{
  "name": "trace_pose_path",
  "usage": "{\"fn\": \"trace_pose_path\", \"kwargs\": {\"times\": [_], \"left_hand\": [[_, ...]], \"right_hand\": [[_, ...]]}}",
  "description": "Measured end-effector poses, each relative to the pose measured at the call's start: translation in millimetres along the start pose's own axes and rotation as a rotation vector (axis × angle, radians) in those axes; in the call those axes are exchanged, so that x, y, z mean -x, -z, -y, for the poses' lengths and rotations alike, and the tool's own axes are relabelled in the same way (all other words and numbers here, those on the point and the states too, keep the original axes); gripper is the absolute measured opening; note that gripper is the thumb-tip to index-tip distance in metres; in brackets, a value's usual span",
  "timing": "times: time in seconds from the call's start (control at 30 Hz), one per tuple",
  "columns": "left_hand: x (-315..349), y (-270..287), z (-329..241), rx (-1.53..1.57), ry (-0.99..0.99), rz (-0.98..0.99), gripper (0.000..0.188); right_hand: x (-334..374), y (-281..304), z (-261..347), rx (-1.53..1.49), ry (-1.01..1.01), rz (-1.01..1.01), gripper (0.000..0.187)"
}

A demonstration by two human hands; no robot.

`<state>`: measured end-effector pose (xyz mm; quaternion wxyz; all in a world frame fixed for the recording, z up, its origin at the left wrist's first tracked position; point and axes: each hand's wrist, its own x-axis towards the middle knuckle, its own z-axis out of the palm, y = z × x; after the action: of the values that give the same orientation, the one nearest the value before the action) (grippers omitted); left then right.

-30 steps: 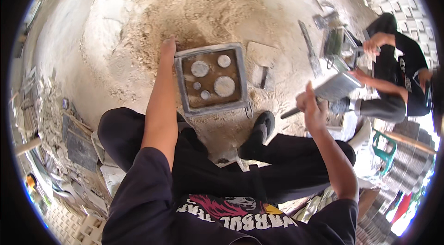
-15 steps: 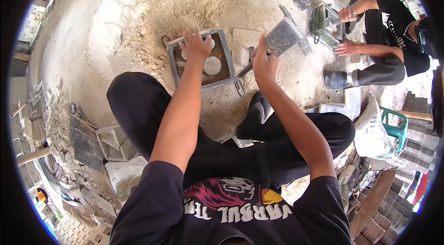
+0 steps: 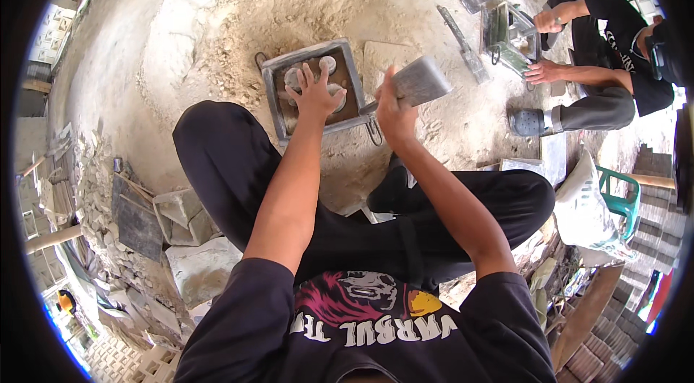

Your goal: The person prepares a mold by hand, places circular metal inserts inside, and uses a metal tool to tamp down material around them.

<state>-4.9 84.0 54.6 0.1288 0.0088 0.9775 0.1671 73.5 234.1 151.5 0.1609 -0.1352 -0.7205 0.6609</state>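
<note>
In front of me a square mould frame [image 3: 349, 61] with wire loops lies on the ground. Inside it are round grey discs [image 3: 329, 64] on a brown base. My left hand [image 3: 316, 98] is spread over the frame, fingertips at the discs and partly covering them; whether it presses on them I cannot tell. Just right of the frame, my right hand [image 3: 397, 121] is closed around a trowel [image 3: 425, 81] with a broad, flat grey blade. The blade is tilted and slightly blurred, and my fingers hide part of its handle.
Loose sandy soil [image 3: 246, 18] is heaped beyond the frame. A long metal bar [image 3: 463, 45] lies to the right. Farther right, a co-worker's hand [image 3: 548, 20] works at another metal mould [image 3: 499, 32], near a hammer [image 3: 473, 3]. Concrete blocks [image 3: 181, 213] lie by my left knee.
My left hand has moved from the frame's far edge nearer, with its fingers spread over the discs. My right hand has shifted left and the trowel has tilted and lowered toward the frame.
</note>
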Motion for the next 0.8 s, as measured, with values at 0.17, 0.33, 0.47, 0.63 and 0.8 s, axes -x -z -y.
{"fn": "trace_pose_path", "kwargs": {"times": [0.17, 0.33, 0.47, 0.63, 0.8], "left_hand": [[-9, -1, 31, 0.073, 0.08, -0.177, 0.086], [-5, 12, 58, 0.241, 0.481, -0.167, 0.083], [-4, 11, 56, 0.345, 0.386, -0.217, 0.082], [-25, -25, 119, 0.505, 0.278, -0.506, 0.066], [-9, -18, 106, 0.517, 0.263, -0.448, 0.055]], "right_hand": [[-10, 1, -4, 0.105, 0.085, 0.01, 0.023], [-60, 35, -1, 0.231, -0.098, -0.125, 0.031], [-102, 91, -70, 0.785, -0.122, -0.171, 0.046], [-83, 130, -129, 0.961, -0.289, -0.024, 0.049], [-68, 179, -167, 1.111, -0.494, 0.026, 0.04]]}}
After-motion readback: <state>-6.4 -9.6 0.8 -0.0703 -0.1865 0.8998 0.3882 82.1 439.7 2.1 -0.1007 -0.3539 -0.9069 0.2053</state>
